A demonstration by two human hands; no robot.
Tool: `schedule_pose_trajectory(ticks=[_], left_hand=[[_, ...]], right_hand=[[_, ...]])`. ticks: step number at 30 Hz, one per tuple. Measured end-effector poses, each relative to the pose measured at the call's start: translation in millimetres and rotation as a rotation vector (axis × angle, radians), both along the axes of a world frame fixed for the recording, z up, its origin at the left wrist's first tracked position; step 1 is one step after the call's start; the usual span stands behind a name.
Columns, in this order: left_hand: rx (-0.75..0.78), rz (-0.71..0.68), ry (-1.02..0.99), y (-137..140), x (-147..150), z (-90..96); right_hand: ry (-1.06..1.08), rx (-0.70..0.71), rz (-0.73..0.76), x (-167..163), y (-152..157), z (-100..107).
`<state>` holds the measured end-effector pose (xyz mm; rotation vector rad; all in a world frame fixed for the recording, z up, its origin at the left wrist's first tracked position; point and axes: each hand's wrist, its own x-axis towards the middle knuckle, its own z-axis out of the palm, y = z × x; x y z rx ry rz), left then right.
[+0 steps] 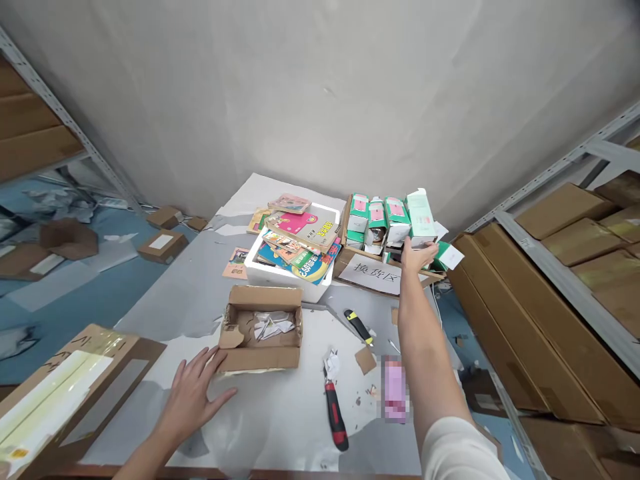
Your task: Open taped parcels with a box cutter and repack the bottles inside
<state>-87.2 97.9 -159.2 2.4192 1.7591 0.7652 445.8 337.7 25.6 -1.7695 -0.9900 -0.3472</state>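
My left hand (197, 390) lies with fingers spread at the near left corner of an open cardboard box (260, 361), its fingertips touching the flap. Crumpled white paper (273, 325) sits inside that box. At the back right, my right hand (419, 255) is closed around the lower front of a green-and-white carton (421, 217), which stands higher than its neighbours; part of the grip is hidden. Several similar cartons (397, 212) stand in a row in a larger cardboard box (345, 261), which has a handwritten sign (370, 273) on its front.
A white foam bin (260, 270) holds several books (305, 233). On the table lie a red-and-black utility knife (335, 417), a yellow-and-black knife (359, 327), cardboard scraps (365, 360) and a blurred pink item (395, 389). A taped parcel (115, 373) is at left; shelves with boxes (565, 210) are at right.
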Motion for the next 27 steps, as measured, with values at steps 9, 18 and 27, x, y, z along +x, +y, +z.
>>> schedule_pose_trajectory(ticks=[9, 18, 27], left_hand=[[-0.115, 0.063, -0.108, 4.8, 1.5, 14.0], [-0.464, -0.266, -0.194, 49.3, -25.0, 1.4], [-0.327, -0.303, -0.469, 33.3, -36.9, 2.0]], right_hand=[[-0.168, 0.196, -0.025, -42.3, -91.4, -17.7], [0.063, -0.799, 1.122, -218.9, -209.8, -183.6], [0.060, -0.671, 0.938, -250.0, -251.3, -163.2]])
